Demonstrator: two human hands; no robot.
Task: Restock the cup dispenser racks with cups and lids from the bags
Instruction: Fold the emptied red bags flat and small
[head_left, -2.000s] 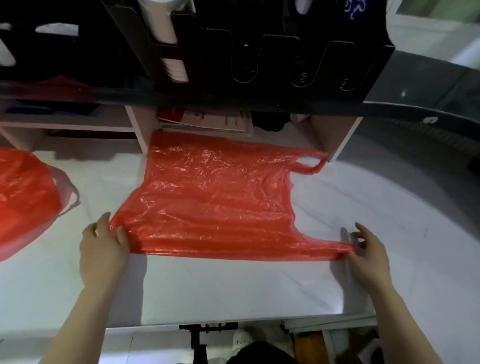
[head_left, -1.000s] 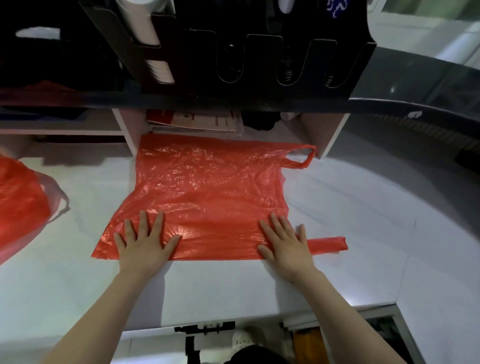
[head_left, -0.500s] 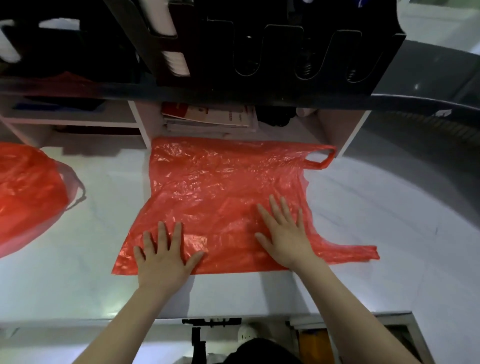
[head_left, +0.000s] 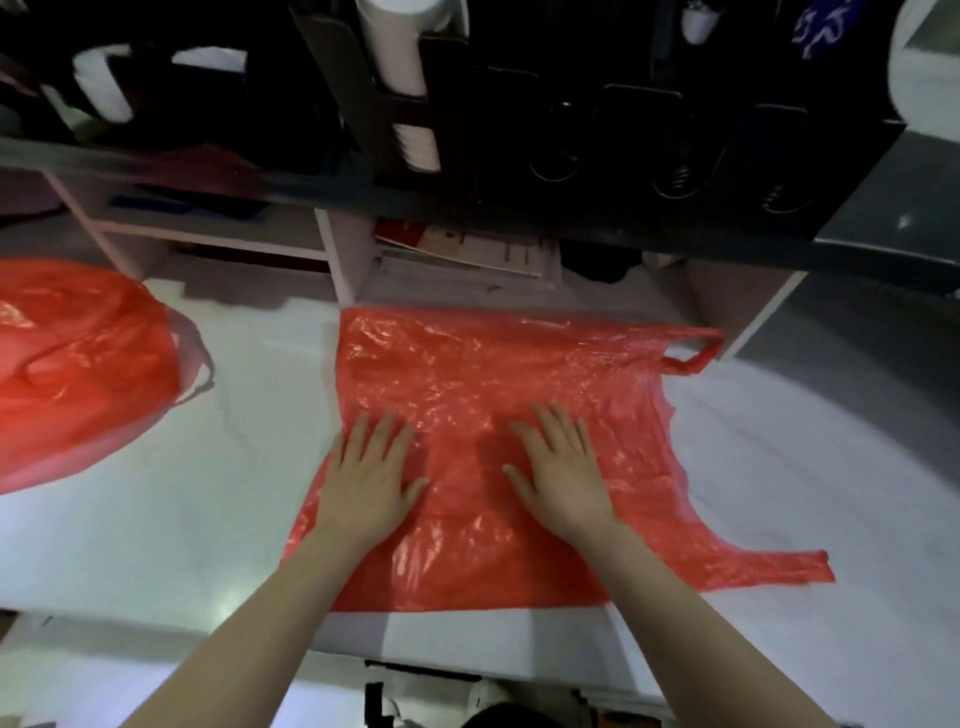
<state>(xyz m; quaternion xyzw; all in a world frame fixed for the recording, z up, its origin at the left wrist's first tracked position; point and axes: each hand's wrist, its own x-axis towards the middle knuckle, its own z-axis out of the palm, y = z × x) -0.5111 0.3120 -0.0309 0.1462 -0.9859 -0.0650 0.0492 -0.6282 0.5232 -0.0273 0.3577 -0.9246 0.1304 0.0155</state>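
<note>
An empty red plastic bag (head_left: 467, 374) lies flat on the white counter (head_left: 218, 509), its handles pointing right. My left hand (head_left: 371, 475) presses flat on the bag's left part with fingers spread. My right hand (head_left: 563, 467) presses flat on its middle, fingers straight. A second red bag (head_left: 72, 364), bulging and full, sits at the far left. Above, the black cup dispenser rack (head_left: 519, 104) holds a white stack of cups (head_left: 402, 57) in its left slot. The slots to the right show bare springs.
Under the dark shelf, open cubbies hold a pile of red-and-white papers (head_left: 467, 252). More white cups (head_left: 101, 96) show in a rack at the upper left. The counter's front edge runs just below my forearms.
Both hands let go of the bag's near corners, flattened onto it, then slid away from me towards its middle. The bag lies smoother.
</note>
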